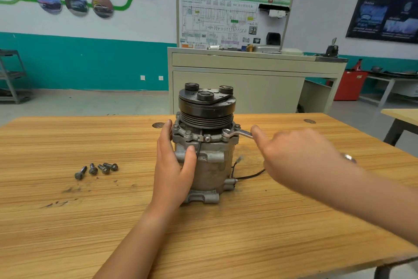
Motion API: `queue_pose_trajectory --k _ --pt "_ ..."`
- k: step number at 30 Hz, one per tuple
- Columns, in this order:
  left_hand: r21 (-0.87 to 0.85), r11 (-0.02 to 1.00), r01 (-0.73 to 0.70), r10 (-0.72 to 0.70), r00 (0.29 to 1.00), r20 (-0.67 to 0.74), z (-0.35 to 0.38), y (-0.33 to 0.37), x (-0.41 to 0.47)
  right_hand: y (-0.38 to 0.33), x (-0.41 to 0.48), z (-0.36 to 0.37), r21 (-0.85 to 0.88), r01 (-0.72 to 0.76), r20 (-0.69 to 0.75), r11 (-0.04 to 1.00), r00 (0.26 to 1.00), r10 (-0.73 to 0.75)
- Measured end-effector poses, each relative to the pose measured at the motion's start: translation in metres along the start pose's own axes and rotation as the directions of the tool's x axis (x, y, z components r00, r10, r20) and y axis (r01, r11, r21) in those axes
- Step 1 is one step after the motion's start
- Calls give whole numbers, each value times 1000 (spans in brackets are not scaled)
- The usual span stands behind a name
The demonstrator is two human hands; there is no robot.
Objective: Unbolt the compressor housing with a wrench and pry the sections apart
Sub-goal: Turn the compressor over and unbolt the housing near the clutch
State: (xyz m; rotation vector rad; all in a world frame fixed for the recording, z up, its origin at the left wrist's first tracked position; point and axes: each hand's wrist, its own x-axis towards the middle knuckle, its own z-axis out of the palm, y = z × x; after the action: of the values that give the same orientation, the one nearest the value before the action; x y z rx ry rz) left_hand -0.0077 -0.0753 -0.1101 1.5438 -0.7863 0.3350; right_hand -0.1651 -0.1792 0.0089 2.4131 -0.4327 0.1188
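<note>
A grey metal compressor (211, 163) stands upright on the wooden table (113, 222), black pulley (207, 109) on top. My left hand (174, 165) wraps the left side of its housing, thumb across the front. A silver wrench (239, 133) sits with its ring end on a bolt at the housing's upper right flange. My right hand (298, 156) holds the wrench's handle end; the hand is blurred. Several removed bolts (97, 169) lie loose on the table to the left.
A black wire (248, 176) runs from the compressor's right side across the table. Behind the table stands a beige training bench (248, 70) with a wiring-diagram board. A second table edge (400, 113) shows at the right.
</note>
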Motion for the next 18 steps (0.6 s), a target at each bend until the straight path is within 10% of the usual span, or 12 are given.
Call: queue_pose_trajectory --k 11,18 --pt "-10 1000 -2 3 1000 10 0 2 0 38 54 43 -7 38 -206 999 978 -39" --pt "6 1000 -9 9 1000 13 -2 2 0 26 89 71 137 178 -617 974 785 -56"
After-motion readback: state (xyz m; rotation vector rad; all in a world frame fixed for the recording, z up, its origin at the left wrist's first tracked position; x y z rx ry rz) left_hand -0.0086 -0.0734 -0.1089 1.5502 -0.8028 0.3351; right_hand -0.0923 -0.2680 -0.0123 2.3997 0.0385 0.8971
